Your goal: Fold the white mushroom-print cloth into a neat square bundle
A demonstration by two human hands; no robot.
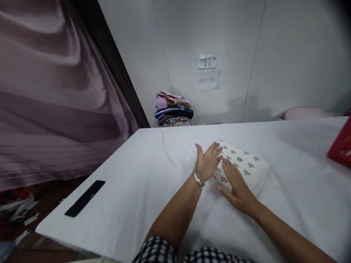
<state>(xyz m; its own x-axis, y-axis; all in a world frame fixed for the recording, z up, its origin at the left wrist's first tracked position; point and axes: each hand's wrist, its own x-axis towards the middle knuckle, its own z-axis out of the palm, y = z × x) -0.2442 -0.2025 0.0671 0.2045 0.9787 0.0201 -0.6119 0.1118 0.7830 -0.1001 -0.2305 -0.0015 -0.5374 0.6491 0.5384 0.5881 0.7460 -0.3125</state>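
In the head view, the step in hand looks like smoothing or squaring a folded printed cloth (248, 166) (pale, with mushroom-like motifs), as neither hand grips it. The cloth lies on the white table (128, 179), just beyond the right hand (238, 188) and to the right of the left hand (207, 162). A next move, if it meant lifting, would call for fingers slipped under an edge and closed.

The left hand is open, palm turned up, thumb spread away from the cloth, fingertips at its left edge; a silvery bracelet (197, 179) sits at that wrist. The right hand is open too, back upward, fingers slanting forward and left over the near part of the cloth, thumb out toward the left hand. Whether either presses on the fabric, I cannot tell.
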